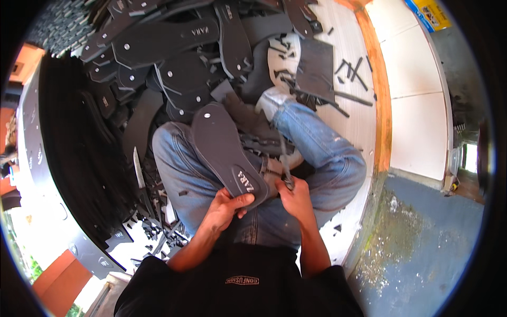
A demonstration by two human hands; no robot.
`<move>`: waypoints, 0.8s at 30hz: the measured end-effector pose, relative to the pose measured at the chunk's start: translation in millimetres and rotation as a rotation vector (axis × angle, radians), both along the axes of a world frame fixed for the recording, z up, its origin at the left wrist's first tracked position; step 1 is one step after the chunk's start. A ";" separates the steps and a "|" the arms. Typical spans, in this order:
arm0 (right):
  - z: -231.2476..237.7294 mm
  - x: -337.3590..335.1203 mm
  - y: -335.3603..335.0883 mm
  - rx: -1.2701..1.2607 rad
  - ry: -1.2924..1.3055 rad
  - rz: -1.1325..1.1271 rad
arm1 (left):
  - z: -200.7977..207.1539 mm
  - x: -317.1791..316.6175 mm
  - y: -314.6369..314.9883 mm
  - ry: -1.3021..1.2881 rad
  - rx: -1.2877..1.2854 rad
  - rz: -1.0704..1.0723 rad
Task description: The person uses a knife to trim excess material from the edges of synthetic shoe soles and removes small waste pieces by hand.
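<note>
A black shoe sole point(219, 140) slants across my lap, its rounded toe end pointing away from me. My left hand point(228, 207) is closed on the near heel end, thumb on top and fingers underneath. Beside that heel, my right hand point(297, 198) is closed round the grip of a knife point(285, 158), whose thin grey blade points up and away. The blade is blurred and stands a little to the right of the sole. My right fingers hide most of the grip.
Many black soles point(169, 42) lie heaped ahead, with dark sheet offcuts point(316, 66) to their right. A second knife point(138, 168) lies left of my knee among black scraps point(158, 232). A tall stack of black sheets point(79, 158) stands at the left; a wooden edge point(381, 100) borders the right.
</note>
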State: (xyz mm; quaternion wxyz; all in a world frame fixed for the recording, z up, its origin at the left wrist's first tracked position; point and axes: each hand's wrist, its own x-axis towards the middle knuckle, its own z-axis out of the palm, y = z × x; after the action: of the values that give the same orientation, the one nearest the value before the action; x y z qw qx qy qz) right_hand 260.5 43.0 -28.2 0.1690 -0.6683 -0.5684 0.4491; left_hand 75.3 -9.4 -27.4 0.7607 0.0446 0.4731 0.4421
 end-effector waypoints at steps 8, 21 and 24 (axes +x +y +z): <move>-4.5 14.0 -13.4 0.011 0.111 -0.174 | 91.7 -88.8 156.5 0.462 0.629 0.155; -15.0 15.7 -3.7 0.115 0.068 -0.008 | 146.9 -376.8 -145.1 1.753 -0.020 0.648; -19.8 3.7 2.2 0.021 0.065 0.069 | 162.3 -376.3 -204.5 1.950 -0.163 0.727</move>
State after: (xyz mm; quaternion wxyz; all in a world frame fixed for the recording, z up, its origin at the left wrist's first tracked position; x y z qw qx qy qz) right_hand 264.3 45.2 -47.9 0.1788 -0.6316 -0.5902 0.4699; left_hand -301.0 -213.9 134.9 -0.1293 0.1854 0.8955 0.3833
